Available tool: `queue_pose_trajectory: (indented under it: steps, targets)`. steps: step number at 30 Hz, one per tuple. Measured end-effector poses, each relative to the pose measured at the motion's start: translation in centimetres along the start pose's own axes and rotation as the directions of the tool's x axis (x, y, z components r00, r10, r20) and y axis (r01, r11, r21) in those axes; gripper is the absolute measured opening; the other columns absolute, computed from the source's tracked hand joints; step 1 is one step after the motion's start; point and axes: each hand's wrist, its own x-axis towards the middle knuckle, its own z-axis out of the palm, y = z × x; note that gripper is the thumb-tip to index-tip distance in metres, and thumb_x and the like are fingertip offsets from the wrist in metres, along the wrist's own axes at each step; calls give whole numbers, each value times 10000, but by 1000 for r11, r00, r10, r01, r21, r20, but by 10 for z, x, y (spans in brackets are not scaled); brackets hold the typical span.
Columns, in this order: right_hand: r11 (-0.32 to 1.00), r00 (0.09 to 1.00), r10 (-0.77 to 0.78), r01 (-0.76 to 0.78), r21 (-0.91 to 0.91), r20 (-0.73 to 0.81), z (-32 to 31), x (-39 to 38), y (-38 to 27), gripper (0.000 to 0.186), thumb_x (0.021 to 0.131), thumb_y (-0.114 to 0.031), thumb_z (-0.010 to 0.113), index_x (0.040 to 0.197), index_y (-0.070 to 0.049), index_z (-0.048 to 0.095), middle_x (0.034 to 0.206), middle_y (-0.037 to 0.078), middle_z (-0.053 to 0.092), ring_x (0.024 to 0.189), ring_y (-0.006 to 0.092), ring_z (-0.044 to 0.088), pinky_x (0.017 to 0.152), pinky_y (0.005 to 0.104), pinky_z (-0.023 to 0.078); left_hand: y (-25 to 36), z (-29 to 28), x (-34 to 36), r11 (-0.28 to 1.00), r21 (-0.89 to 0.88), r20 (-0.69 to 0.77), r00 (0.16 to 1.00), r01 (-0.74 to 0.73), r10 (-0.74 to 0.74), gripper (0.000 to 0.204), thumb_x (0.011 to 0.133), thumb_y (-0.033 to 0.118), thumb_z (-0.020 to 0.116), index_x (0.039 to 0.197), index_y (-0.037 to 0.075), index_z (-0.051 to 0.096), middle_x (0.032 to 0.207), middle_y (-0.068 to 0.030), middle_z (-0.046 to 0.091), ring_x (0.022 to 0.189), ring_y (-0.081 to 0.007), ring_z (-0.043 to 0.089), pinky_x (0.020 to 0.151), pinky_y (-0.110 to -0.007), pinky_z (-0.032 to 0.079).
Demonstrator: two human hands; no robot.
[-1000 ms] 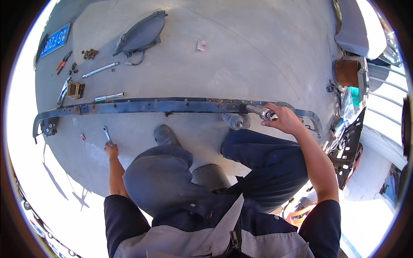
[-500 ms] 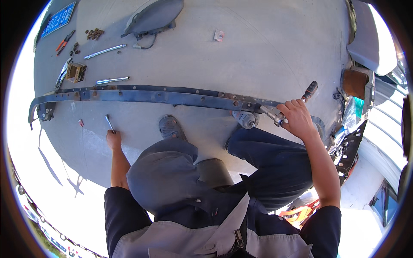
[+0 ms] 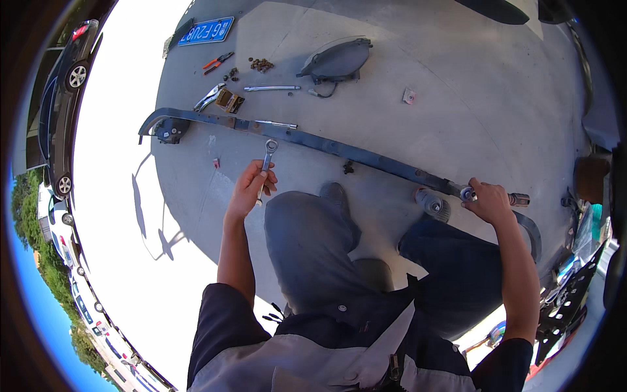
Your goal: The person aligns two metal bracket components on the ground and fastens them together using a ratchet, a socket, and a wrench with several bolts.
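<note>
A long dark metal bar [image 3: 339,149] runs across the floor from far left to near right, in front of my knees. My left hand [image 3: 248,188] is closed around a combination wrench [image 3: 266,163], its ring end pointing up toward the bar. At the bar's right end, my right hand [image 3: 488,201] is wrapped over a ratchet wrench [image 3: 467,193]. The ratchet's dark and red handle [image 3: 519,200] sticks out to the right of that hand. Whether a socket sits on a bolt is hidden. Just below the bar lies a silver round-nosed tool [image 3: 434,205].
Beyond the bar lie a chrome extension bar [image 3: 272,88], locking pliers [image 3: 209,97], a small box [image 3: 229,100], orange-handled pliers [image 3: 218,63], loose fasteners [image 3: 262,65], a blue number plate [image 3: 206,31] and a dark curved plastic part [image 3: 336,62]. Parts crowd the right edge; parked cars [image 3: 70,98] stand left.
My left hand has come up from low beside my leg, bringing the wrench closer to the bar. My right hand stays at the bar's end with the ratchet, whose handle has swung lower. The view has turned.
</note>
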Motion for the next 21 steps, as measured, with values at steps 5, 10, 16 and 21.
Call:
queue_pose_trajectory:
  steps: [5, 10, 16, 21]
  targets:
    - [1000, 1000, 7, -7, 17, -9, 3, 0, 5, 535, 829, -423, 770, 1188, -97, 543, 967, 140, 729, 940, 346, 703, 792, 465, 541, 125, 52, 49, 933, 332, 286, 957, -138, 40, 293, 1065, 179, 479, 1335, 93, 554, 824, -25, 607, 726, -94, 604, 640, -279, 492]
    - [993, 995, 70, -76, 93, 69, 0, -2, 2, 552, 872, -451, 718, 1256, -108, 517, 1011, 145, 727, 995, 346, 698, 822, 479, 550, 178, 142, 105, 814, 510, 509, 860, -278, -25, 293, 1054, 196, 509, 1321, 111, 598, 829, -37, 620, 713, -110, 599, 644, -308, 499]
    - [988, 995, 40, -53, 146, 89, 2, -2, 4, 525, 883, -463, 703, 1251, -137, 520, 1051, 149, 718, 1031, 353, 685, 842, 480, 541, 166, 228, 147, 763, 488, 627, 778, -424, 32, 250, 1003, 171, 572, 1218, 67, 648, 873, -48, 664, 750, -140, 631, 706, -325, 510]
    - [985, 995, 44, -57, 161, 84, 3, 0, 5, 490, 869, -442, 707, 1229, -143, 561, 1024, 141, 728, 1004, 344, 700, 826, 467, 553, 144, 276, 170, 751, 503, 673, 739, -428, -29, 261, 982, 171, 594, 1219, 76, 649, 864, -47, 663, 750, -151, 629, 710, -337, 503]
